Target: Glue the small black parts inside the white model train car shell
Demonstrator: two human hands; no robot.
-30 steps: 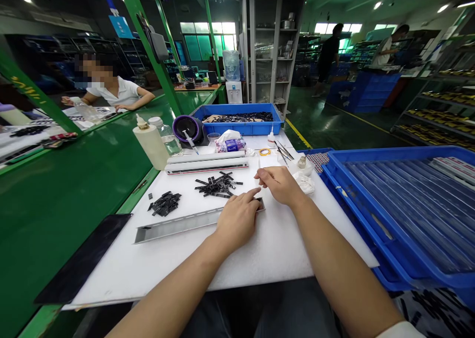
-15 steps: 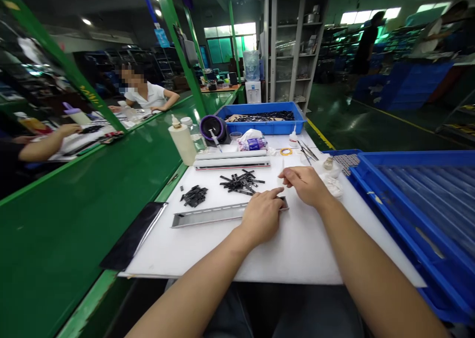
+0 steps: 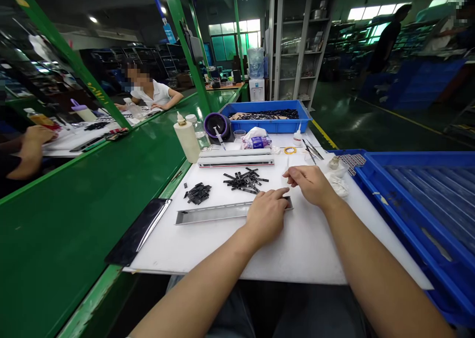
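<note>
A long, narrow, trough-like grey shell (image 3: 211, 213) lies open side up on the white work board. Over its right end rests my left hand (image 3: 267, 214), fingers curled onto the shell and the index finger stretched to the right. Just beyond that end, my right hand (image 3: 313, 185) is raised with thumb and fingers pinched together; whatever is between the fingertips is too small to make out. Behind the shell are a loose pile of black strips (image 3: 245, 179) and a heap of small black pieces (image 3: 199, 193). Further back lie white shells (image 3: 236, 163) with a black and red stripe.
A glue bottle (image 3: 186, 141), a purple-rimmed black container (image 3: 218, 127), a tissue pack (image 3: 257, 141), yellow tape (image 3: 290, 150) and tweezers (image 3: 314, 150) stand along the back. Blue trays (image 3: 272, 125) border the far side and right (image 3: 374, 179). A co-worker (image 3: 152, 93) sits at left.
The whole view has shifted slightly. My hands keep nearly the same pose at the shell's right end. At far left, a co-worker's hand has drawn back leftward from the black pieces.
</note>
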